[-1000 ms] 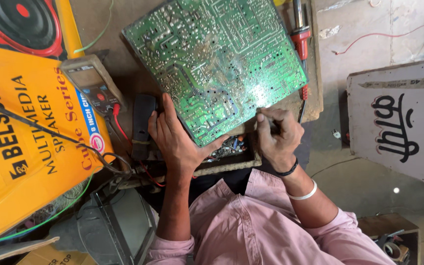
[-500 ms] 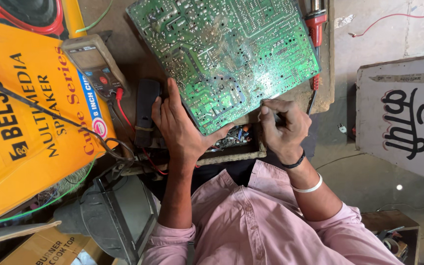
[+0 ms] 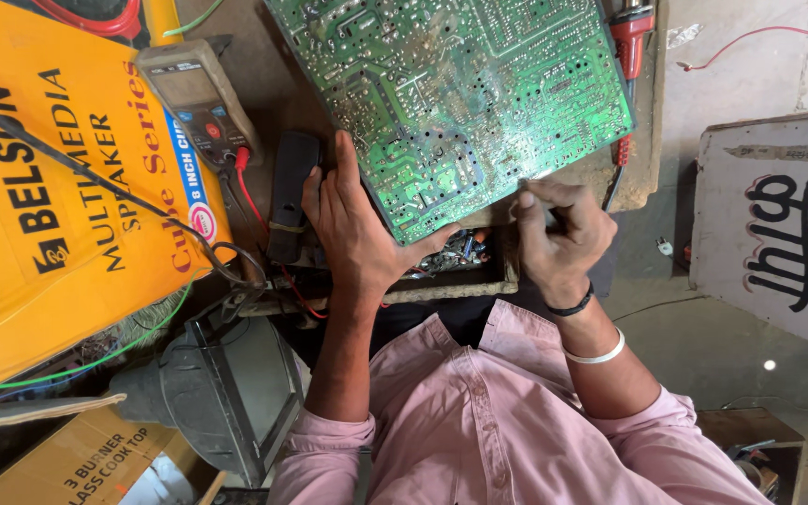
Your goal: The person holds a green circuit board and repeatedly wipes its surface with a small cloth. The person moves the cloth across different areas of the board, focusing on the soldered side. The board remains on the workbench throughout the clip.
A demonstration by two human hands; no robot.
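Observation:
A large green circuit board [image 3: 460,98] lies solder side up on the workbench. My left hand [image 3: 353,229] grips its near left edge, thumb under the board's corner and fingers along the side. My right hand [image 3: 558,238] is closed around a small dark tool, hardly visible in the fist, with the fingertips touching the board's near right edge. A black band and a white bangle circle that wrist. Loose electronic parts [image 3: 455,251] sit in a tray under the board's near corner.
A multimeter [image 3: 200,98] with red and black leads lies left of the board, beside a black block [image 3: 287,192]. A yellow speaker carton [image 3: 58,187] fills the left. A red-handled tool [image 3: 630,28] lies at the board's far right. A white painted board [image 3: 783,224] stands right.
The view has shifted, so the board and hands sit higher and nearer. My right hand has slid slightly right along the board's near edge. My left hand keeps its grip.

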